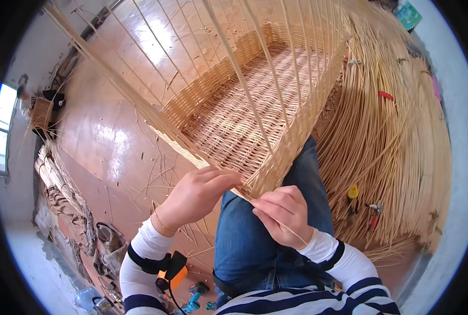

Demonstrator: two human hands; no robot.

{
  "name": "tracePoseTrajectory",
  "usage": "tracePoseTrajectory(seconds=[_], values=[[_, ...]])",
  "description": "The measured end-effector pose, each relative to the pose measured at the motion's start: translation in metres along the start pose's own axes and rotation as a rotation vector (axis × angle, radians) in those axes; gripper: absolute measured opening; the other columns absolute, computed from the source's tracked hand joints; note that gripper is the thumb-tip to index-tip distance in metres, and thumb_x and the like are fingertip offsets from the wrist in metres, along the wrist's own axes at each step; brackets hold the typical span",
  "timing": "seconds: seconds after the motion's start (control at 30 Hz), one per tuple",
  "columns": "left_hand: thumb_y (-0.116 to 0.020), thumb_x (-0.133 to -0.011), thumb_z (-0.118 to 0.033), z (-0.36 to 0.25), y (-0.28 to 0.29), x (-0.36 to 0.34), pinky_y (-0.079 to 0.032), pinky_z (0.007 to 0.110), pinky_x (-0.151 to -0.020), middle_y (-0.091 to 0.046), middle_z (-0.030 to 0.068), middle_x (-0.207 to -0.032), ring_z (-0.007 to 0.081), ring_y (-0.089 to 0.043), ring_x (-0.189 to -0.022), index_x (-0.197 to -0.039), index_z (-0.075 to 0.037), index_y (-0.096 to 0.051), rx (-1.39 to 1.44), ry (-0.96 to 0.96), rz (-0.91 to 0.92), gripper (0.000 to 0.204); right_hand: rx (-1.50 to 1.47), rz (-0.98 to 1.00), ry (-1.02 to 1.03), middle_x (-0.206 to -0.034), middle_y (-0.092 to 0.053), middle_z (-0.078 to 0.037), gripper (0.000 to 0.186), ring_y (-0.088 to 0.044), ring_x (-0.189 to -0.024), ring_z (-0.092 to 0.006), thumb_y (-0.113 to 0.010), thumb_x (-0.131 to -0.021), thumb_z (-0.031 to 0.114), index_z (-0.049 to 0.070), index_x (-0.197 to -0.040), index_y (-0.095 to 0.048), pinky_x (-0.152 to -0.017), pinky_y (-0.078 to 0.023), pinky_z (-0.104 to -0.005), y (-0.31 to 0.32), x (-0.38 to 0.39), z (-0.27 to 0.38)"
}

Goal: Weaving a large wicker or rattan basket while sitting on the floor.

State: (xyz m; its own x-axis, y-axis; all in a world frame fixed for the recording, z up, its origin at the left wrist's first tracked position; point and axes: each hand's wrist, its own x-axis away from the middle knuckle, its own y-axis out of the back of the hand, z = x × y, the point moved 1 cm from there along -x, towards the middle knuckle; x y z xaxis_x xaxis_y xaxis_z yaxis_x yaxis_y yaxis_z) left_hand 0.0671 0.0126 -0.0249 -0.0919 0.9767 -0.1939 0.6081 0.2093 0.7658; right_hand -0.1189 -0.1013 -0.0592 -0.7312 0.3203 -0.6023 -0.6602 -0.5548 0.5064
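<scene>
A half-woven wicker basket (234,115) rests tilted against my jeans-clad legs, with its near corner between my hands. Long upright wicker stakes (239,73) rise from its low woven walls. At that corner, my left hand (197,194) has thumb and fingers closed on the basket's edge; its fingertips are partly hidden. Just to the right, my right hand (285,216) pinches a thin wicker strand (250,198) that leads out from the corner. The strand's tail runs back across this hand toward the wrist.
A large spread of loose wicker rods (375,142) lies along the right wall, with yellow-and-black pliers (353,193) and a red-handled hammer (373,216) on it. Another bundle (55,168) lies at left. A teal power tool (194,300) sits low, near my left arm. A person (24,100) is far left.
</scene>
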Motion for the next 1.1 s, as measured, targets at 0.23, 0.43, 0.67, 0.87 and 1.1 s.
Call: tracePoseTrajectory(seconds=[0.23,0.43,0.67,0.87,1.1], values=[[-0.060,-0.077,0.002,0.001,-0.006,-0.003,-0.053,0.037,-0.076,-0.067,0.0114,-0.095,0.0304,-0.064,-0.088,-0.101,-0.004,-0.063,0.009,-0.001,-0.052,0.025,0.001,0.019,0.027,-0.091,-0.062,-0.001,0.031,-0.055,-0.078,-0.0210,-0.079,-0.069,0.004,0.009,-0.098,-0.069,-0.069,-0.045,-0.0318,0.004,0.000,-0.005],[-0.062,-0.081,-0.004,0.002,-0.002,-0.015,-0.052,0.039,-0.072,-0.065,0.0128,-0.085,0.0318,-0.064,-0.081,-0.098,-0.003,-0.063,0.139,0.140,0.049,0.017,0.079,0.107,0.223,-0.112,-0.062,-0.005,0.034,-0.059,-0.088,-0.0221,-0.077,-0.070,0.004,0.008,-0.103,-0.067,-0.073,-0.046,-0.0322,0.006,-0.005,-0.007],[-0.064,-0.084,-0.004,0.006,-0.006,-0.009,-0.052,0.038,-0.071,-0.065,0.0134,-0.085,0.0321,-0.064,-0.080,-0.096,-0.001,-0.063,0.217,0.099,0.012,0.013,0.247,0.186,0.171,-0.114,-0.063,-0.005,0.028,-0.061,-0.088,-0.0187,-0.074,-0.075,0.013,0.006,-0.101,-0.066,-0.073,-0.047,-0.0308,0.010,-0.043,0.002],[-0.063,-0.085,-0.006,0.006,-0.009,-0.007,-0.051,0.039,-0.071,-0.065,0.0131,-0.086,0.0325,-0.063,-0.080,-0.093,-0.001,-0.062,0.200,0.097,-0.005,0.010,0.203,0.268,-0.074,-0.081,-0.057,-0.007,0.021,-0.057,-0.068,-0.0251,-0.073,-0.076,0.010,0.005,-0.093,-0.063,-0.062,-0.044,-0.0355,0.004,-0.038,-0.003],[-0.063,-0.084,-0.007,0.006,-0.008,-0.008,-0.051,0.039,-0.070,-0.065,0.0129,-0.084,0.0323,-0.063,-0.080,-0.090,-0.001,-0.061,0.185,0.095,0.012,0.009,0.086,0.284,-0.235,-0.077,-0.057,-0.008,0.016,-0.056,-0.066,-0.0273,-0.068,-0.075,0.002,0.005,-0.089,-0.061,-0.060,-0.043,-0.0358,0.005,-0.032,-0.004]])
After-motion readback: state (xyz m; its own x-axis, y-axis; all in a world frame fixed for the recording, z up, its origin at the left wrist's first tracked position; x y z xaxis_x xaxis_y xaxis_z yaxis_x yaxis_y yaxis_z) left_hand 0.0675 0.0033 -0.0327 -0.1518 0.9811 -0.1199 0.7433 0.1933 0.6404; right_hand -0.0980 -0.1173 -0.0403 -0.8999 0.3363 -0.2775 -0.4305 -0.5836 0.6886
